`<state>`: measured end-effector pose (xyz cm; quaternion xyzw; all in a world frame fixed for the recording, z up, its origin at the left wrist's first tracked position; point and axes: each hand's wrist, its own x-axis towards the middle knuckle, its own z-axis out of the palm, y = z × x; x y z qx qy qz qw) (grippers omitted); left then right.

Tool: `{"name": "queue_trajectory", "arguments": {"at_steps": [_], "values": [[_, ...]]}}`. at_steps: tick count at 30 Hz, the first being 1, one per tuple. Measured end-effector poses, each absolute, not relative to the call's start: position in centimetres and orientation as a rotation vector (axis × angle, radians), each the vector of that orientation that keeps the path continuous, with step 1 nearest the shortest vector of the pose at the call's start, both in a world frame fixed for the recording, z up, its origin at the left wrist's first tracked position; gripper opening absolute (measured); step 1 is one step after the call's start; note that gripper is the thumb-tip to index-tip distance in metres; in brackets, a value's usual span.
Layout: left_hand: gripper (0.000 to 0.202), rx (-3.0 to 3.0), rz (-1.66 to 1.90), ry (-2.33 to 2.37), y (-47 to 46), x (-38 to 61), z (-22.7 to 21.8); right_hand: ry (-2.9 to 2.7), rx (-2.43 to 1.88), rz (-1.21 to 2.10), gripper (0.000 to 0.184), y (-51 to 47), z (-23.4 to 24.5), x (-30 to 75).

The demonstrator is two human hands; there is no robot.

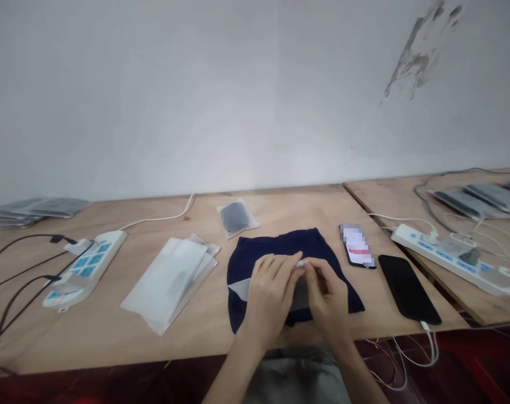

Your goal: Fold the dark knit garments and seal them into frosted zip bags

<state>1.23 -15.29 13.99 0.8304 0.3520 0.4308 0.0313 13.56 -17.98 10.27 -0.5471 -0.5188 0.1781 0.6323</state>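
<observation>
A dark navy garment lies spread on the wooden table in front of me. On it rests a clear plastic bag, mostly hidden under my hands. My left hand lies over the bag with its fingers curled toward the bag's top edge. My right hand meets it there, fingers pinched on the bag's edge.
A stack of clear plastic bags lies to the left, and a bagged dark item sits behind. A white power strip with cables is at far left. Two phones lie to the right, beside another power strip.
</observation>
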Motion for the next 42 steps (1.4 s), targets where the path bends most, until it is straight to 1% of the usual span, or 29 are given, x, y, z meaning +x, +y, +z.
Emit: {"name": "queue_trajectory", "arguments": {"at_steps": [2, 5, 11, 16, 29, 32, 34, 39, 42], "values": [[0.017, 2.528, 1.384, 1.058, -14.9, 1.9, 13.6, -1.216, -1.245, 0.400, 0.016, -18.2, 10.7, 13.9], [0.014, 2.481, 1.456, 1.056, -15.2, 2.0, 13.5, -1.262, -1.268, 0.398, 0.018, -18.3, 11.2, 14.6], [0.017, 2.473, 1.474, 1.164, -16.3, 0.4, 13.9, -1.203, -1.336, 0.332, 0.023, -18.0, 11.8, 16.6], [0.021, 2.556, 1.419, 1.247, -16.5, -2.0, 13.9, -1.101, -1.351, 0.287, 0.025, -17.1, 11.9, 18.0], [0.012, 2.577, 1.442, 1.395, -15.4, -6.1, 12.9, -0.956, -1.273, 0.426, 0.026, -14.2, 9.4, 20.3], [0.009, 2.438, 1.448, 1.409, -15.1, -6.0, 12.6, -0.915, -1.282, 0.408, 0.026, -14.3, 8.8, 20.1], [0.011, 2.252, 1.451, 1.417, -14.9, -5.4, 11.9, -0.933, -1.289, 0.411, 0.025, -14.7, 8.3, 20.1], [0.022, 1.709, 1.374, 1.429, -15.2, -3.5, 8.8, -1.422, -1.306, 0.543, 0.025, -17.4, 7.3, 21.1], [0.025, 1.584, 1.348, 1.398, -15.9, -3.1, 7.4, -1.548, -1.395, 0.391, 0.027, -19.1, 7.8, 21.3]]}}
